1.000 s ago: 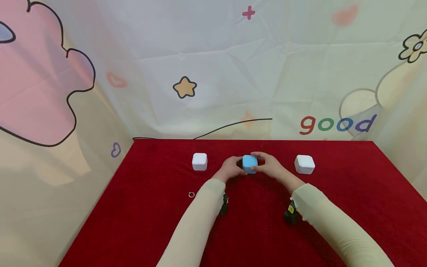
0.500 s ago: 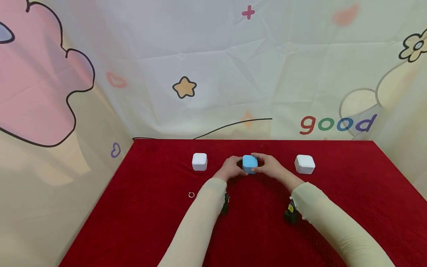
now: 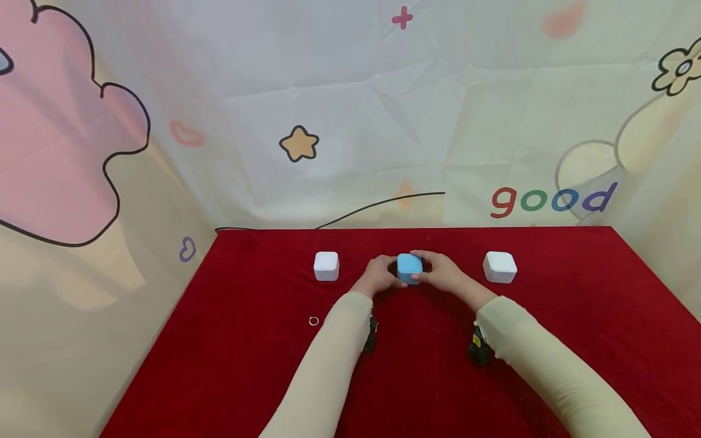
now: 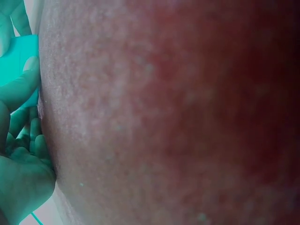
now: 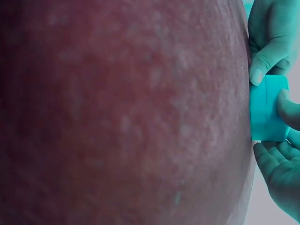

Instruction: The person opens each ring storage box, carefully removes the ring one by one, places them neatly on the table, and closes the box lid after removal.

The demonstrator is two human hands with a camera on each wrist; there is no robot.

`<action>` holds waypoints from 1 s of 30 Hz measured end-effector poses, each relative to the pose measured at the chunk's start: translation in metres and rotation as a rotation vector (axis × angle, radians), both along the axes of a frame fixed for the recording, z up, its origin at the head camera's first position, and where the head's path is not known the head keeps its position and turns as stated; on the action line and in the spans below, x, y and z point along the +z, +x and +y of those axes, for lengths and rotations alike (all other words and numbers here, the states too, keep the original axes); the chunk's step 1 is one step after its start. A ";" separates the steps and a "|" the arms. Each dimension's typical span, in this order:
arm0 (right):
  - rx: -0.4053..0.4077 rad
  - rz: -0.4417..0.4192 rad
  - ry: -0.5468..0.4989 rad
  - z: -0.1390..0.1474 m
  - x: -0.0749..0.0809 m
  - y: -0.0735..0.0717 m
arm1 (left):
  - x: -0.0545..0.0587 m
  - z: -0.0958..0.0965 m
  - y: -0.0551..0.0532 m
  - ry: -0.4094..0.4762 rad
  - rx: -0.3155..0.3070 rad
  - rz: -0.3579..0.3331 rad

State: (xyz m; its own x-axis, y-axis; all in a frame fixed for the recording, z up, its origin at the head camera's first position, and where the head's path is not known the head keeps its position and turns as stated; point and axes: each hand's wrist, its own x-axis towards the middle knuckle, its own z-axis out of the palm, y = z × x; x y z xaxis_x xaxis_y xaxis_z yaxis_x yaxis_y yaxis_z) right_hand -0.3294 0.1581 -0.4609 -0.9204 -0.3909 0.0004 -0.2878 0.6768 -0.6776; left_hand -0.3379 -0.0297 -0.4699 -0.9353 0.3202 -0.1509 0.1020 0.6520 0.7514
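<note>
both hands, left (image 3: pixel 379 275) and right (image 3: pixel 445 272), still grip the blue box (image 3: pixel 409 266), the head view slightly shifted.

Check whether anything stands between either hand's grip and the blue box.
Nothing visible does: the left hand's grip and right hand's grip touch the blue box from opposite sides. The left white box and right white box stand apart, one beyond each hand.

A red table (image 3: pixel 416 389) is bearing a blue box (image 3: pixel 408 266), one white box (image 3: pixel 327 266) at its 9 o'clock, another white box (image 3: pixel 499 267) at 3, a small ring (image 3: pixel 314 325) at 8.
</note>
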 end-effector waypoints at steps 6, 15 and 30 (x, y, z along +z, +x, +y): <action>-0.004 -0.017 0.005 0.000 0.005 0.000 | 0.001 0.002 -0.001 -0.009 0.018 -0.008; 0.004 -0.044 0.003 0.000 0.005 -0.003 | 0.000 0.003 0.000 -0.028 0.033 -0.013; 0.049 -0.087 0.021 0.002 0.011 -0.009 | 0.001 0.002 0.004 -0.021 0.042 0.002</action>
State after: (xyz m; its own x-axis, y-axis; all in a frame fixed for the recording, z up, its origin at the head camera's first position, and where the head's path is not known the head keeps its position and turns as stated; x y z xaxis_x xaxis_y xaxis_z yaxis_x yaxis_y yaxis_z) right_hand -0.3382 0.1606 -0.4496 -0.8966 -0.4342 -0.0870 -0.2616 0.6779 -0.6871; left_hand -0.3341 -0.0279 -0.4688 -0.9481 0.2772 -0.1556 0.0753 0.6713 0.7374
